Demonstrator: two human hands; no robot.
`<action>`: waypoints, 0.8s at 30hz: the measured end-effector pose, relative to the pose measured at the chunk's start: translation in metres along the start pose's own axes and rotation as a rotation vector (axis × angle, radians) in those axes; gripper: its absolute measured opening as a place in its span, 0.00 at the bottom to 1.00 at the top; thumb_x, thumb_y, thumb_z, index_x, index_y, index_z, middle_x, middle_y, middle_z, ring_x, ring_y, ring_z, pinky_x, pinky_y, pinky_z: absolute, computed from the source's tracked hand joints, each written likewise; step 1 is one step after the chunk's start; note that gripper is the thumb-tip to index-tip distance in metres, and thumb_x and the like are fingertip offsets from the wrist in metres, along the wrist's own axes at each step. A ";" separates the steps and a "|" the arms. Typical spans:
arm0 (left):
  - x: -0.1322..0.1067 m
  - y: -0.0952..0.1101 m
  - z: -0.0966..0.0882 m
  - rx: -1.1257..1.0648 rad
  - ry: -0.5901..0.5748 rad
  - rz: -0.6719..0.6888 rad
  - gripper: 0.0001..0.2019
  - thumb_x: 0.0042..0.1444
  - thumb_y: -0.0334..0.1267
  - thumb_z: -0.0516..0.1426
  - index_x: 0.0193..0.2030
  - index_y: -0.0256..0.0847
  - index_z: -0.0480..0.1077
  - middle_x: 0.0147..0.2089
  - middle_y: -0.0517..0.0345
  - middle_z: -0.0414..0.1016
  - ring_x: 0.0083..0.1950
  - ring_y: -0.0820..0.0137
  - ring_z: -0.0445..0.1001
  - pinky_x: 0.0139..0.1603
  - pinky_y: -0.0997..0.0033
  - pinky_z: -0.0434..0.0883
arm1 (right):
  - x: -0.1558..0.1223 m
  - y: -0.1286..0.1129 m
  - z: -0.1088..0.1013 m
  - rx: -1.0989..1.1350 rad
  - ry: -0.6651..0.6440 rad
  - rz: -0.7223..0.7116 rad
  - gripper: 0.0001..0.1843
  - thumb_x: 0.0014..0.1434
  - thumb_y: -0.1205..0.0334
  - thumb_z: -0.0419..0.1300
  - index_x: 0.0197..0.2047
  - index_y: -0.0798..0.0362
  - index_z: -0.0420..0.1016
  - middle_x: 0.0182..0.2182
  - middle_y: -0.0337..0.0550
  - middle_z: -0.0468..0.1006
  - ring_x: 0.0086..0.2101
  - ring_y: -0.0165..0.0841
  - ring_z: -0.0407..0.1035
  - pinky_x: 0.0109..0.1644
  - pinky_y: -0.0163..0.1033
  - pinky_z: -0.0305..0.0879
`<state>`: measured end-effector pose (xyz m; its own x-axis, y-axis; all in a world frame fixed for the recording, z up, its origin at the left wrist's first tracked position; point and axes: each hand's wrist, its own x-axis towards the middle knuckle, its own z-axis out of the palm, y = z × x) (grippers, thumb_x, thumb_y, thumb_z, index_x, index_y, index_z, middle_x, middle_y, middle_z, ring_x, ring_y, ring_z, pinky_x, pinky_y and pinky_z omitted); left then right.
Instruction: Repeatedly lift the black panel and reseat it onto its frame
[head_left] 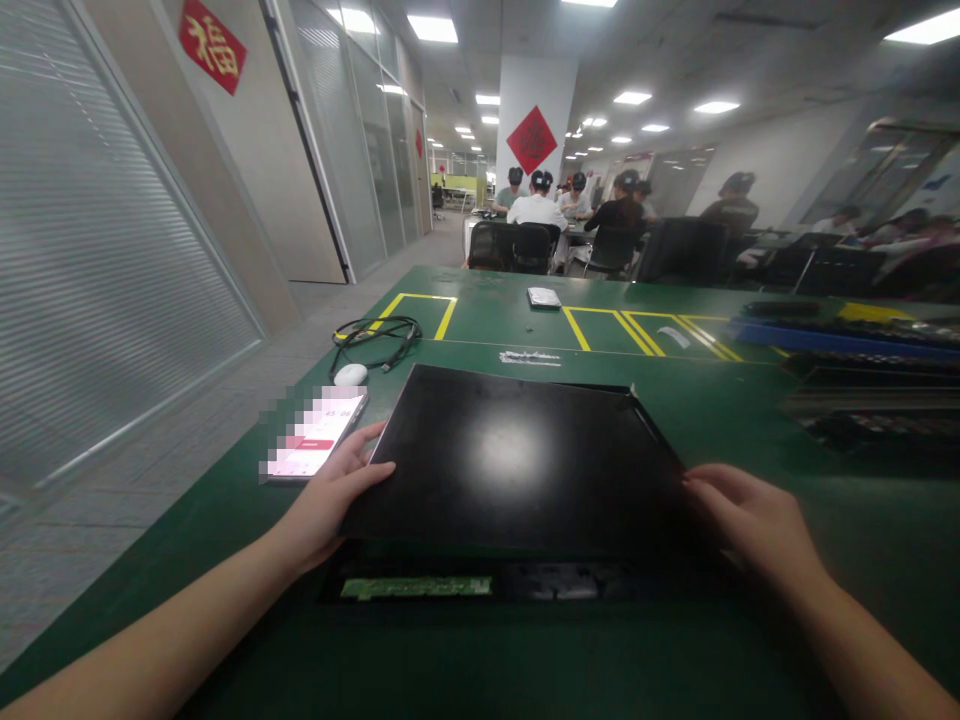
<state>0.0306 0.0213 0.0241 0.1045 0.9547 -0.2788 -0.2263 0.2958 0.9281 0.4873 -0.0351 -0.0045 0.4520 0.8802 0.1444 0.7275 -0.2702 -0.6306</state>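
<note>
A flat black display panel (pixel 450 470) with a bright reflection in its middle is tilted over a black frame (pixel 660 425), its near edge raised. My left hand (pixel 337 490) is closed round the panel's left edge, thumb on top and fingers beneath. At the right edge, my right hand (pixel 750 510) is closed in a pinch; whether it also touches the frame cannot be made out. Below the panel's near edge shows a narrow green circuit board (pixel 416 587). The panel covers most of the frame.
A lit phone (pixel 311 440), a white mouse-like object (pixel 350 375) and a coiled black cable (pixel 382 335) lie left on the green table (pixel 247 640). A small silver box (pixel 543 298) sits farther back. Blurred dark parts and a blue strip (pixel 817 335) are at right. Several people sit beyond.
</note>
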 end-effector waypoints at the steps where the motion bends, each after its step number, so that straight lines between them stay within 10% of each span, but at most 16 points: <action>1: 0.000 0.000 0.000 -0.001 -0.001 -0.001 0.42 0.44 0.35 0.72 0.66 0.42 0.62 0.48 0.47 0.85 0.40 0.53 0.86 0.36 0.64 0.81 | 0.000 0.000 0.000 0.000 0.003 -0.004 0.20 0.48 0.42 0.60 0.33 0.47 0.84 0.29 0.44 0.84 0.31 0.44 0.76 0.35 0.45 0.68; 24: 0.003 -0.009 -0.005 -0.012 -0.011 0.055 0.38 0.45 0.34 0.71 0.64 0.43 0.64 0.48 0.48 0.85 0.41 0.54 0.86 0.35 0.65 0.81 | 0.000 -0.005 0.000 0.022 -0.019 0.047 0.21 0.46 0.41 0.59 0.33 0.47 0.83 0.30 0.45 0.83 0.32 0.45 0.77 0.36 0.46 0.68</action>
<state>0.0283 0.0219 0.0141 0.1027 0.9690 -0.2248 -0.2438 0.2436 0.9387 0.4837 -0.0341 -0.0012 0.4752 0.8742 0.1000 0.6940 -0.3026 -0.6533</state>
